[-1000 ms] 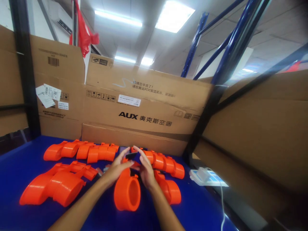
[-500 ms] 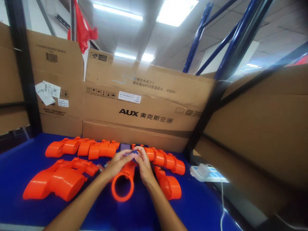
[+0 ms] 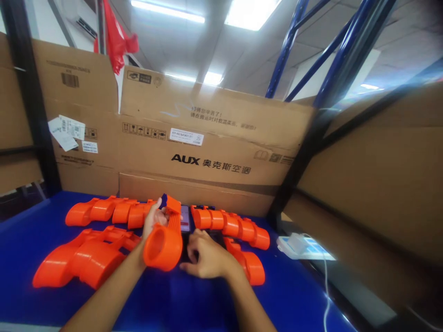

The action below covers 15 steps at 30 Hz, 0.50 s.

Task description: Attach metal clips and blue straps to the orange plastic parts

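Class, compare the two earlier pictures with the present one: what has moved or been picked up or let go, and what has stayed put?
The left hand has lifted the orange plastic part off the blue table, up and to the left, and now holds it alone. The right hand has let go and dropped to the table, fingers curled. The rows of orange parts, the phone and the cardboard boxes stayed put.

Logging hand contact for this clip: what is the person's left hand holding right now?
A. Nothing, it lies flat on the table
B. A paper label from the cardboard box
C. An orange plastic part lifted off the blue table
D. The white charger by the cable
C: the left hand grips an orange plastic part raised above the blue table, while the right hand rests low near the table.
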Available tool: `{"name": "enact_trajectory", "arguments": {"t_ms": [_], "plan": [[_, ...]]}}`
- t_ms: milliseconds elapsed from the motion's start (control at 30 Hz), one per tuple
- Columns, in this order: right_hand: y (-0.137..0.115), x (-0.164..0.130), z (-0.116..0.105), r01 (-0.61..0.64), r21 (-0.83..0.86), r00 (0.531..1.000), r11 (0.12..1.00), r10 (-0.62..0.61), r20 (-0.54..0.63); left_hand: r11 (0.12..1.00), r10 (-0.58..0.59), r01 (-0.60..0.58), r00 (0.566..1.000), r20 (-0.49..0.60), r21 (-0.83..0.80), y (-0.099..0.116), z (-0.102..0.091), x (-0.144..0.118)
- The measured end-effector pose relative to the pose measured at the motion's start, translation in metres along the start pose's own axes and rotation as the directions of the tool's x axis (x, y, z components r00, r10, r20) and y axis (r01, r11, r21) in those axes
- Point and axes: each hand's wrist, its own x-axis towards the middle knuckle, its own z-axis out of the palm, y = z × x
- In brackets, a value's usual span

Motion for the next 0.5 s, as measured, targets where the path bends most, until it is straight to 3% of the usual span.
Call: {"name": "enact_trajectory", "arguments": {"t_ms": [167, 333, 433, 500], "plan": [[0.000, 0.000, 0.000, 0.034, 0.074, 0.999, 0.997, -0.033, -0.004, 0.998, 0.067, -0.067, 0.998, -0.002, -0.022, -0.008, 0.010, -0.005], [0.007, -0.005, -0.009, 0.021, 0.199, 0.972, 0.980, 0.026, -0.232, 0.994, 0.105, -0.106, 0.994, 0.014, 0.016, -0.013, 0.007, -0.001], [0.015, -0.004, -0.012, -0.026, 0.250, 0.880, 0.968, 0.141, -0.453, 0.994, 0.088, -0.087, 0.996, -0.009, 0.065, -0.017, 0.000, 0.006], [0.021, -0.002, -0.011, -0.076, 0.280, 0.762, 0.957, 0.237, -0.602, 0.993, 0.042, -0.039, 0.999, -0.026, 0.115, -0.021, -0.003, 0.010]]}}
